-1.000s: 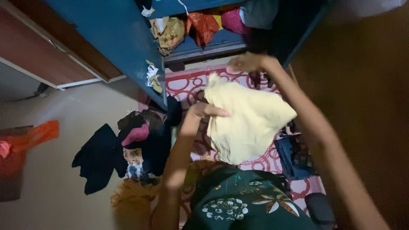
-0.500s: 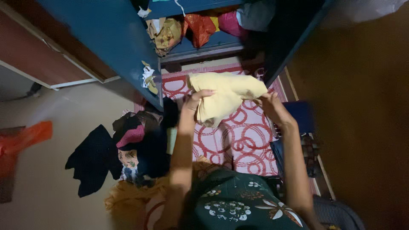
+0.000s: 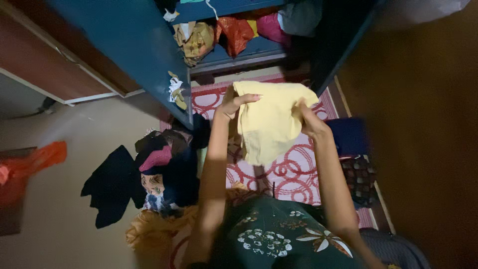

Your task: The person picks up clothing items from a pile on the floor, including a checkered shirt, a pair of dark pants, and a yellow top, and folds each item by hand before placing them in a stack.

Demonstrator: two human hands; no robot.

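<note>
Both hands hold a pale yellow cloth [image 3: 269, 124] up in the air above the red-and-white patterned mat [image 3: 284, 169], in front of the open blue cupboard [image 3: 149, 55]. The left hand [image 3: 231, 104] pinches the top left edge with fingers curled over it; the right hand [image 3: 311, 122] grips the right edge. The cloth hangs slack between them, its lower part loose. To fold it well, the two top corners want to be level and pulled gently apart so the fabric hangs flat. A heap of dark clothes [image 3: 159, 169] lies on the floor to the left, near the cupboard door.
</note>
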